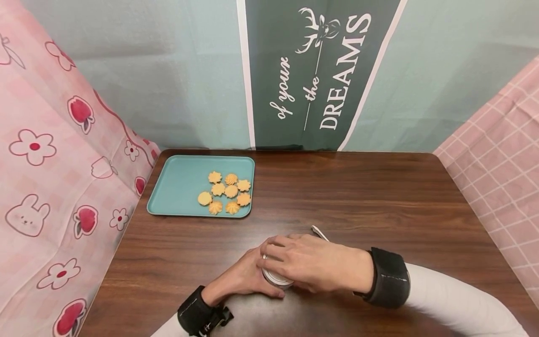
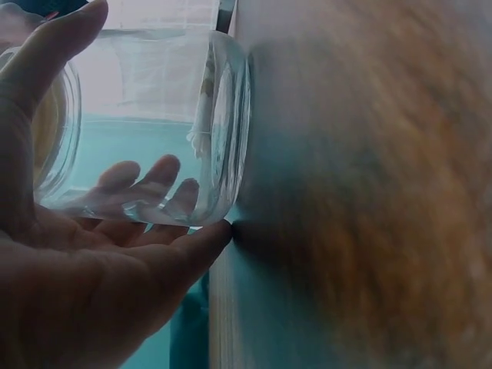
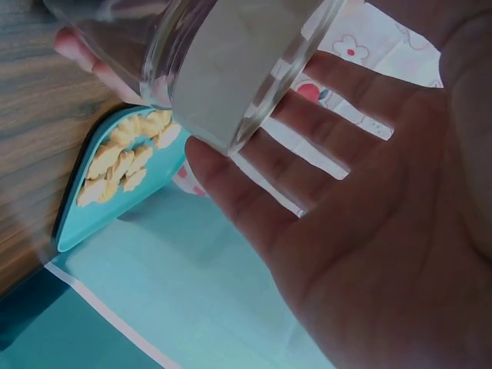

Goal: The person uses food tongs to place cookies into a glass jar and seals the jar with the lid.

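Note:
A clear glass jar [image 2: 146,92] stands upright on the table, nothing visible inside it. My left hand [image 1: 248,275] grips its side, thumb on one side and fingers round the other. Over the top lies my right hand [image 1: 313,262], its fingers bent across the pale lid [image 3: 231,69] and holding its rim. In the head view most of the jar is hidden beneath both hands. Behind the right hand, a slim whitish handle [image 1: 319,232] pokes out; the rest of it is covered.
A turquoise tray [image 1: 177,187] lies at the table's back left, with several flower-shaped cookies [image 1: 231,190] on its right half. The brown wooden table [image 1: 358,196] meets a hanging curtain [image 1: 193,84] at the back. Pink cloths hang on both sides.

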Demonstrator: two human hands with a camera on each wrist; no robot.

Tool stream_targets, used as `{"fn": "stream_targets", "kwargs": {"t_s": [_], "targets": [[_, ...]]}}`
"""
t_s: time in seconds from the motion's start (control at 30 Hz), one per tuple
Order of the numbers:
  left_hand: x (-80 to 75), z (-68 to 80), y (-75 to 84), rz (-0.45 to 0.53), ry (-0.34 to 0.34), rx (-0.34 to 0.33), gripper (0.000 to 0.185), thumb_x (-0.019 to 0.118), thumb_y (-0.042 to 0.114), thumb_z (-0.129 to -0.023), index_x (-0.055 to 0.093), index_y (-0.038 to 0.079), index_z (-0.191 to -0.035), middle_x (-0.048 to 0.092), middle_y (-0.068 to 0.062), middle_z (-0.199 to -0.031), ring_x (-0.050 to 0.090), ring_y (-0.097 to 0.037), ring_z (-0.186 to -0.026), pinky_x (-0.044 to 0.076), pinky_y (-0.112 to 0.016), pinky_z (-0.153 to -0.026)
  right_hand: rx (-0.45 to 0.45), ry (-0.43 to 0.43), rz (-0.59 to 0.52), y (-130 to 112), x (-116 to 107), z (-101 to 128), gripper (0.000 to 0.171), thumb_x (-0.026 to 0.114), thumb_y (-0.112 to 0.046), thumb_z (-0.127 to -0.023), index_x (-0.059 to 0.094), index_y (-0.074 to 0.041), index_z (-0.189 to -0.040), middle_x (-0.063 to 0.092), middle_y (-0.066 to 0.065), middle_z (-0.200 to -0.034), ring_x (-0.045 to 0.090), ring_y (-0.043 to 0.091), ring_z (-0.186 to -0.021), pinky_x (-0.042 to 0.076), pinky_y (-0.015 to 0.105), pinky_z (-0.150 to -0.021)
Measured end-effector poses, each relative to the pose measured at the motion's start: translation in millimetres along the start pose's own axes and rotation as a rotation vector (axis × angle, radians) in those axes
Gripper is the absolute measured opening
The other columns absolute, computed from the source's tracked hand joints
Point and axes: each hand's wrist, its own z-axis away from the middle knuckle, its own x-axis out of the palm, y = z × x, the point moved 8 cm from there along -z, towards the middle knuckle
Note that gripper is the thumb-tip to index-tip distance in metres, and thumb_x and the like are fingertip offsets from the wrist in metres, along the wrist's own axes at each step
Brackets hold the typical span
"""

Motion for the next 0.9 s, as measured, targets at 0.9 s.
{"fn": "stream_targets", "kwargs": {"t_s": [0.9], "targets": [[-1.6,-4.5,4.8,-0.132,0.035,0.027,0.108,0.097,0.042,-0.072,0.038,0.008,-0.157,0.059,-0.002,-0.146,0.061,-0.012,-0.123,0.052,-0.032,-0.105,0.308,0.009,-0.028,1.8,-4.8,3.1,0.095,0.076,-0.075,-0.082,0.05,-0.013,-0.15,0.055,0.009,-0.134,0.064,0.025,-0.106,0.06,0.034,-0.066]]}}
